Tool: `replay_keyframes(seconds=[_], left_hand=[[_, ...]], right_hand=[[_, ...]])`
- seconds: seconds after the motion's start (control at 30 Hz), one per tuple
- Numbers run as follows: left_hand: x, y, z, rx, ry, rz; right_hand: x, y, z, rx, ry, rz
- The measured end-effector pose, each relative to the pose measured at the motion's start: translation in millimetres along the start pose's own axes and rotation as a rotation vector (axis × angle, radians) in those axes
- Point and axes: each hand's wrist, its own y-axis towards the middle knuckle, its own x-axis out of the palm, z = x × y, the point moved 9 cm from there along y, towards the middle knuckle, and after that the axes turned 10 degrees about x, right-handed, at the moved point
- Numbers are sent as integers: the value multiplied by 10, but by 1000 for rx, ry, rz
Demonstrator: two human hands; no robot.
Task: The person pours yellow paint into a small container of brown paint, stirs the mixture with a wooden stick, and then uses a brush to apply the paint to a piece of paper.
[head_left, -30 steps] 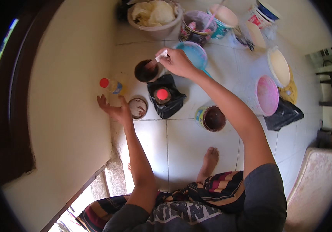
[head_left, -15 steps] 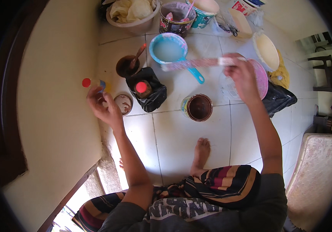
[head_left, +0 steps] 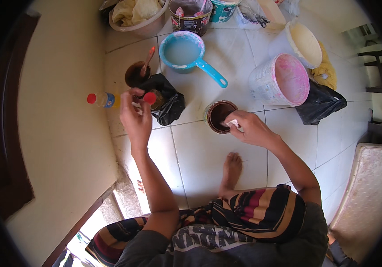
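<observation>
My right hand (head_left: 249, 128) is closed on the pale end of a stick (head_left: 232, 123), whose other end reaches down into an open can of dark brown paint (head_left: 221, 111). My left hand (head_left: 135, 115) is raised with its fingers curved and apart. It hovers beside a red-capped bottle (head_left: 151, 99) that stands on a black plastic bag (head_left: 173, 107); I make out nothing held in it. Just beyond the left hand is a brown pot (head_left: 134, 74) with a brush (head_left: 148, 60) in it. A clear bottle of yellow liquid (head_left: 106, 99) stands left of that hand.
A blue long-handled dipper (head_left: 182, 51) with cloudy liquid lies ahead. To the right stand a pink-stained bucket (head_left: 269, 82), a cream bucket (head_left: 304, 44) and another black bag (head_left: 320, 107). Further off are a dark tub (head_left: 190, 22) and a basin (head_left: 144, 22). My foot (head_left: 232, 167) is near the can.
My right hand has swung down and nearer, bringing the stick from above the dipper into the can. My left hand has shifted right, toward the red-capped bottle, and the round lid there is now out of sight.
</observation>
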Motion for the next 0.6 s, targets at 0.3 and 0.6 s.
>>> replay_keyframes(seconds=[0.3,0.6], left_hand=[[-170,-69,-488,-91,139,-43],[168,-93,-226,56,351,-265]], right_hand=[[-154,125,-44,-56,-222,172],[-31,0,-18,-47,103,172]])
